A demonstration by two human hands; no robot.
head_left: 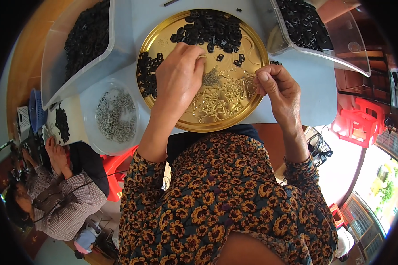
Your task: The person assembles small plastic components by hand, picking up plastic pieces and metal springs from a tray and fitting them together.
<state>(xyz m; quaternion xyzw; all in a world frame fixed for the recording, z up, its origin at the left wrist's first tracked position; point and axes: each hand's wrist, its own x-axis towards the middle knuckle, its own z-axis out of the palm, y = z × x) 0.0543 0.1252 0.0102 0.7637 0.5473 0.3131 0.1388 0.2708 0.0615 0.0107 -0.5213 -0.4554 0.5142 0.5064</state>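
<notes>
A round gold tray (251, 48) lies before me on the table. Small black pieces with holes (214, 28) are heaped at its far side, and more black pieces (147, 75) at its left. Shiny gold-coloured metal bits (221, 101) are scattered over the near half, beside a small pile of thin grey pins (211, 77). Above the tray's left part, my left hand (180, 75) is closed with curled fingers; its fingertips are hidden behind the hand. My right hand (281, 86) pinches thumb against finger at the tray's right rim. Whatever sits in either grip is too small or hidden.
Clear plastic bins full of black pieces stand at the far left (112, 44) and far right (292, 44). A clear bowl (90, 128) of silver metal pieces is left of the tray. Another person (73, 198) sits at the left. Red stools (362, 123) stand on the right.
</notes>
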